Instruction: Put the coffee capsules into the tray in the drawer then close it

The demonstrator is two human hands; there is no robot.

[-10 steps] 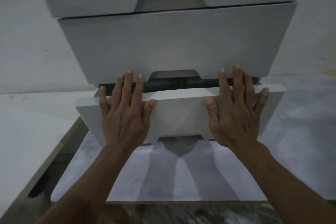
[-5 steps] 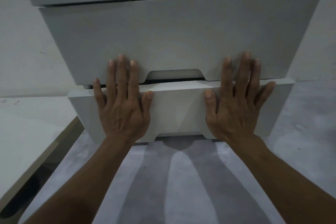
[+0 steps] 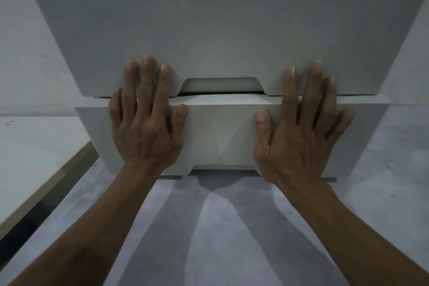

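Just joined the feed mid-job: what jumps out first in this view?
Two bare hands pressed flat on the bottom drawer front at centre: left hand on its left half, right hand on its right half. Only a thin dark gap shows above that drawer, under the larger drawer.

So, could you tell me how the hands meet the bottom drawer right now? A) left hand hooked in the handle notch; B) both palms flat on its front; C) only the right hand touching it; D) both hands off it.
B: the left hand and right hand lie flat with fingers straight on the bottom drawer front.
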